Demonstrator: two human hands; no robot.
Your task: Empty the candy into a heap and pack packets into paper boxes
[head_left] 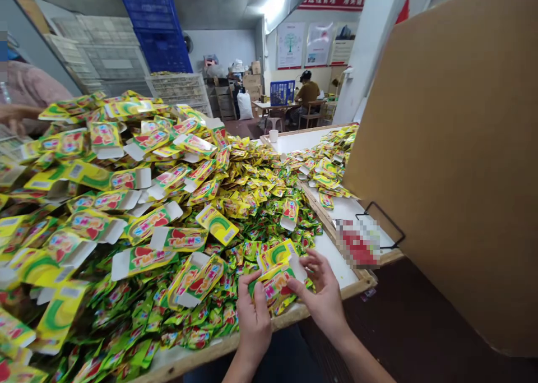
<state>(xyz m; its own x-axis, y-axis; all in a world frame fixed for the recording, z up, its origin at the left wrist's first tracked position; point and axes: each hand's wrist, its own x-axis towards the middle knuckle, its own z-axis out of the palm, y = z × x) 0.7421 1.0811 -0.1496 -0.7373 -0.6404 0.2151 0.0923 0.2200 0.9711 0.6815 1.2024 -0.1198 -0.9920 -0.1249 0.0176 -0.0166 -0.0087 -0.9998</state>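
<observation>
Both hands meet at the near edge of the white bench with a wooden rim (pixel 347 286), holding 1 small yellow-and-green printed cardboard carton (pixel 275 281) just above that edge. The left hand (pixel 254 315) has its grip pressed onto the carton's lower left end, thumb on the printed face and fingers behind. The right hand (pixel 324 294) pinches the carton's right end by its white flap, thumb on top, the other fingers loosely fanned.

Just beyond the carton lies a deep heap of small green-and-yellow foil sachets (pixel 252 201), spreading across the bench. To the left, a tall pile of flat yellow-and-green cartons with white flaps (pixel 126 203) rises over the sachets. A second, smaller pile of sachets (pixel 332 164) sits on the far right part of the bench. A large brown cardboard sheet (pixel 454 147) stands to the right, with a black wire loop (pixel 389 226) beside it. Far behind, a seated person (pixel 307 91) works at another table.
</observation>
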